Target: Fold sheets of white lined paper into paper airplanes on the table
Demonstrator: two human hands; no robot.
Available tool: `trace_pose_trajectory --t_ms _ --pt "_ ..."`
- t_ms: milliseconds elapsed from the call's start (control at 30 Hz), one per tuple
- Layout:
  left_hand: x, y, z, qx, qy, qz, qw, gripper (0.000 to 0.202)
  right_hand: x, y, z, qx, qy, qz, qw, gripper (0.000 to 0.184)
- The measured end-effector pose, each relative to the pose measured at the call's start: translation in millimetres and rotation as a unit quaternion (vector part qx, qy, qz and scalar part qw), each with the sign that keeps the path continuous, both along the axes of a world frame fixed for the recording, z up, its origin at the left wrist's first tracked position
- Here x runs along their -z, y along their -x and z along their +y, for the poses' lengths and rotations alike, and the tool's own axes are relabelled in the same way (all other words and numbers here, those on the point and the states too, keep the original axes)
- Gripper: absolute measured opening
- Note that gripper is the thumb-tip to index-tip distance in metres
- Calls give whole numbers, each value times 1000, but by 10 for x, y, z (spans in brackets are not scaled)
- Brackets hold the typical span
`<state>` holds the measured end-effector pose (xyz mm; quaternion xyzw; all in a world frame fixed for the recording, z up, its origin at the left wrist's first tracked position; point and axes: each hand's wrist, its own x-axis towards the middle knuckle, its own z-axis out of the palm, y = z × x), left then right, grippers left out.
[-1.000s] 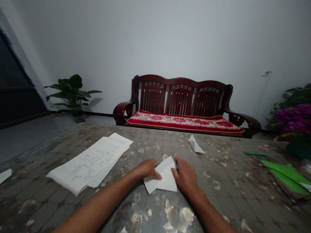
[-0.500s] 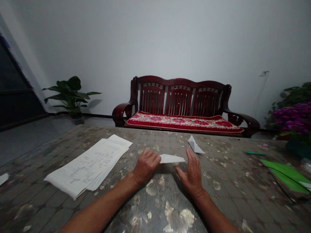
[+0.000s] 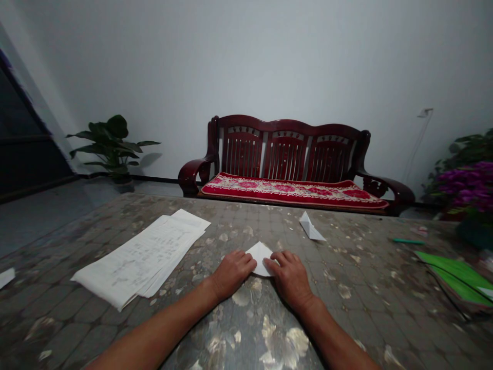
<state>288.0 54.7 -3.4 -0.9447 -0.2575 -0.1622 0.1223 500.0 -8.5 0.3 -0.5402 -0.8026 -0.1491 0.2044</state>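
Observation:
A small folded sheet of white paper (image 3: 259, 253) lies between my hands near the middle of the table, its pointed top facing away from me. My left hand (image 3: 235, 270) is closed on its left side, thumb and fingers pinching the edge. On the right side, my right hand (image 3: 290, 277) pinches the paper with the thumb on its face and the fingers curled at the edge. Beyond my right hand stands a folded paper boat (image 3: 310, 228), apart from both hands.
A stack of written sheets (image 3: 142, 259) lies to the left on the patterned tabletop (image 3: 215, 334). At the right are a green pen (image 3: 408, 241), a green booklet (image 3: 454, 275) and dark-framed glasses (image 3: 449, 298). A wooden bench (image 3: 287, 154) stands behind the table.
The folded paper has turned from a thin, nearly edge-on strip to a broad face with a peak. My right hand has gone from open beside it to gripping its right side.

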Motion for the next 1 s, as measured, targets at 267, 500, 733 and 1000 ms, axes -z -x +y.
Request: trace_pose_trajectory --t_ms 267,500,733,1000 --pt "-3 116 53 -17 137 -17 990 14 -2 -71 -31 18 103 9 994 22" --pt "-74 196 118 -79 270 -115 953 19 -111 -190 -12 53 188 102 975 21" --pt "-205 244 176 -198 338 -115 913 23 -122 -265 44 64 226 159 959 20" --pt "-218 240 178 -222 339 -107 908 21 -117 -404 26 94 226 188 951 13"
